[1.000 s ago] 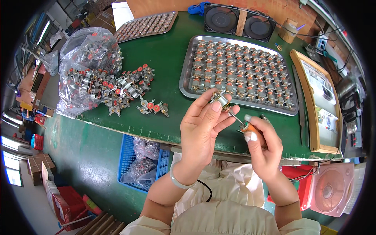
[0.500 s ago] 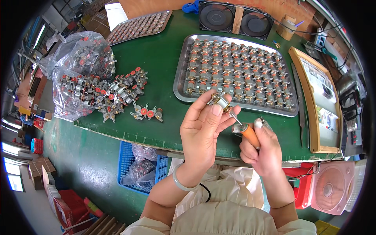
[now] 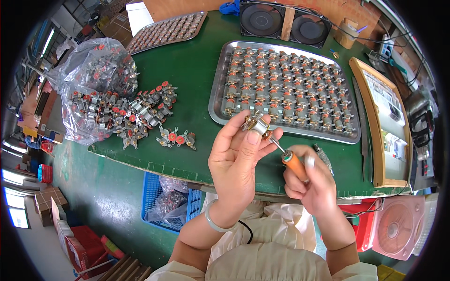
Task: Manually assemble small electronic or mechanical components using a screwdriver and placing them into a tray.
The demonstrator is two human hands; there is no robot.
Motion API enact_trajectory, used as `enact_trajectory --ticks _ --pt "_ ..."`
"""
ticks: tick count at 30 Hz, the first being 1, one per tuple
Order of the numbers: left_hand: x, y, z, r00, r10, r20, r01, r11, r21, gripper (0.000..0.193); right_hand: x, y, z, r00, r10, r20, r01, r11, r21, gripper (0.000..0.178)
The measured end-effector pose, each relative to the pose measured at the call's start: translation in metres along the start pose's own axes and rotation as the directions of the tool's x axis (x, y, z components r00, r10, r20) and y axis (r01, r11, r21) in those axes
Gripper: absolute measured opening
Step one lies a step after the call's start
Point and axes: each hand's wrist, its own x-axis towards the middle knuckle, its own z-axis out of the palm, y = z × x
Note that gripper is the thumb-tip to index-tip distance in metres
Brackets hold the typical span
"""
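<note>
Pinched in the fingers of my left hand (image 3: 236, 157) is a small silver cylindrical metal part (image 3: 257, 125) with brassy ends and tabs. My right hand (image 3: 313, 180) is closed round the orange handle of a screwdriver (image 3: 295, 165). Its slim metal shaft points up and left, and the tip meets the lower right end of the part. Just beyond both hands lies a metal tray (image 3: 213, 105) filled with rows of similar parts. A slender greyish tool (image 3: 323, 158) rests on the green table beside my right hand, partly hidden by it.
Left on the table (image 3: 187, 103), loose parts (image 3: 145, 110) spill from a clear plastic bag (image 3: 77, 93). A second filled tray (image 3: 168, 32) and twin black fans (image 3: 260, 19) stand at the back. At right is a wooden frame (image 3: 378, 140); below the table edge, a blue crate (image 3: 149, 196).
The metal part in my left hand has shifted slightly left and turned. My right hand has changed its hold on the screwdriver, uncovering more of the tool lying behind it.
</note>
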Motion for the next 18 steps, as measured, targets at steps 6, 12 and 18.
enact_trajectory --ticks 6,12,18 --pt "0.000 0.001 -0.001 1.000 0.000 -0.019 0.000 1.000 0.004 0.035 0.000 -0.002 -0.003 0.888 -0.460 -0.025 0.340 0.691 -0.638 0.036" --pt "0.002 -0.004 -0.002 1.000 -0.019 -0.013 0.019 1.000 0.000 0.036 0.005 0.001 0.012 0.969 -0.192 -0.153 0.129 0.929 -0.347 0.044" --pt "-0.001 -0.001 -0.009 0.998 -0.068 -0.005 0.068 0.997 0.045 0.035 0.006 -0.024 -0.007 0.966 0.257 -0.037 -0.259 0.945 -0.199 0.046"
